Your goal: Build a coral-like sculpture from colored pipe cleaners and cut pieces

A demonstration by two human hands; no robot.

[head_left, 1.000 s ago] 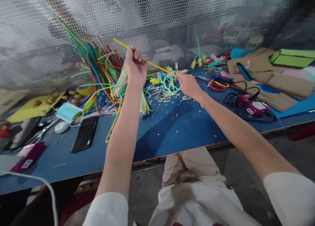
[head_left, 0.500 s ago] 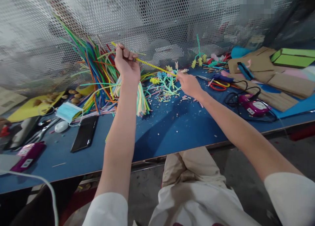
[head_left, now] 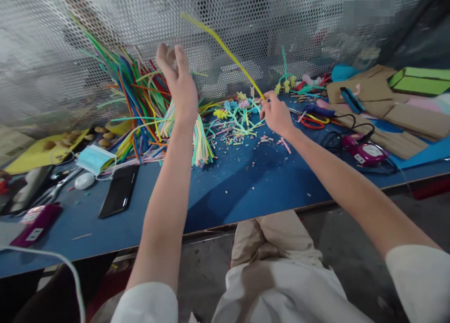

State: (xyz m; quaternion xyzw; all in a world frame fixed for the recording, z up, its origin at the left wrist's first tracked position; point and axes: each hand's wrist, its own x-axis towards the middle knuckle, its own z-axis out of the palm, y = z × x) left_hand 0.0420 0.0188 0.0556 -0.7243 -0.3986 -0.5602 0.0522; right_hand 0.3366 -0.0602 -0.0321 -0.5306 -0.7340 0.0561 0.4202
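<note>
One yellow straw [head_left: 225, 48] pinched by right hand [head_left: 277, 114]; left hand [head_left: 179, 81] open, raised.

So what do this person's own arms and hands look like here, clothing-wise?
Both forearms are bare, with short white sleeves ending near the elbow at the bottom of the view. The left hand and right hand wear no gloves; no rings, watch or markings show. Beige trousers and a white top appear below.
</note>
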